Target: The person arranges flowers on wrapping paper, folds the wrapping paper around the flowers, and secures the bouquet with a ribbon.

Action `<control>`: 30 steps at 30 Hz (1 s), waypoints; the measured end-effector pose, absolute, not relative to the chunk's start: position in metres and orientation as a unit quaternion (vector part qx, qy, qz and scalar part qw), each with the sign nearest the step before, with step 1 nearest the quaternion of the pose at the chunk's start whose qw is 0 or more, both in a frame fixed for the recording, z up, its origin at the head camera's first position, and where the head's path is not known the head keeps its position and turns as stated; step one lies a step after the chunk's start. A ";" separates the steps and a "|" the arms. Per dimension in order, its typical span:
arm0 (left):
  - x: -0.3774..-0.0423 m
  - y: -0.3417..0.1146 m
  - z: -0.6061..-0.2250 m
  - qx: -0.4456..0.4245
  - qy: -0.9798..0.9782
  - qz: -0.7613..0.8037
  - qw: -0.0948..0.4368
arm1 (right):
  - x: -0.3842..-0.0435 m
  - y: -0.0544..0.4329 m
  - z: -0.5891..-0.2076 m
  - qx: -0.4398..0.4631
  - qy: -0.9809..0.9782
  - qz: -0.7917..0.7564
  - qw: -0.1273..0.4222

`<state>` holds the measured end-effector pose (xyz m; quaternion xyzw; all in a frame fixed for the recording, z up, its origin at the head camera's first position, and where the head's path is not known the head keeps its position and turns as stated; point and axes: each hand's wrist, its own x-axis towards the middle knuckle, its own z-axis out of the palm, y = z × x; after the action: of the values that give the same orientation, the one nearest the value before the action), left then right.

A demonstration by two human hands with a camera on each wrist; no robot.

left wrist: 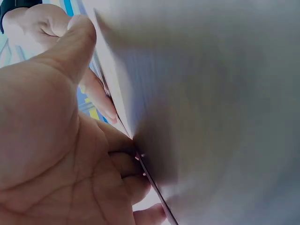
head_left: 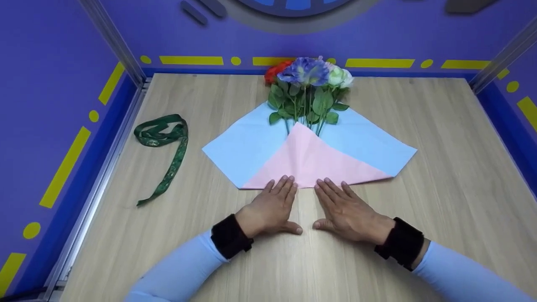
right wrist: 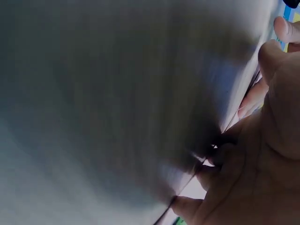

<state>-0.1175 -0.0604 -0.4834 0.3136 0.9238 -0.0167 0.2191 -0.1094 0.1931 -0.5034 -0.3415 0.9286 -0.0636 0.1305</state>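
A sheet of wrapping paper, blue [head_left: 243, 144] on its upper face, lies on the table with its near corner folded up into a pink flap [head_left: 308, 161]. My left hand [head_left: 270, 209] rests its straight fingertips on the folded near edge, left of the middle. Just right of the middle, my right hand [head_left: 352, 214] touches the same edge, fingers extended, thumb pointing inward. Artificial flowers [head_left: 306, 72] in red, purple, and white lie on the paper, heads at the far side; the flap covers their lower stems. Both wrist views show the palms low over the tabletop.
A green patterned ribbon [head_left: 170, 172] lies loosely looped on the left of the wooden table [head_left: 453, 209]. Purple-blue panels [head_left: 402, 37] with yellow marks stand behind the table and along both sides.
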 end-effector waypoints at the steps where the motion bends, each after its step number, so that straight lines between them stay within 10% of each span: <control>1: -0.118 -0.062 -0.483 0.315 0.924 -0.019 0.218 | -0.109 0.194 -0.504 -0.342 0.929 -0.064 0.130; 25: -0.087 -0.169 -0.447 0.130 0.963 0.063 0.227 | -0.111 0.193 -0.501 -0.335 0.929 -0.070 0.139; 30: -0.096 -0.153 -0.434 0.138 0.975 0.075 0.157 | -0.114 0.189 -0.498 -0.345 0.932 -0.067 0.091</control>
<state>-0.0957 -0.1526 -0.4339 0.1379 0.9751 0.0745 0.1566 -0.1137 0.1886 -0.4982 -0.3454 0.9316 -0.0673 0.0912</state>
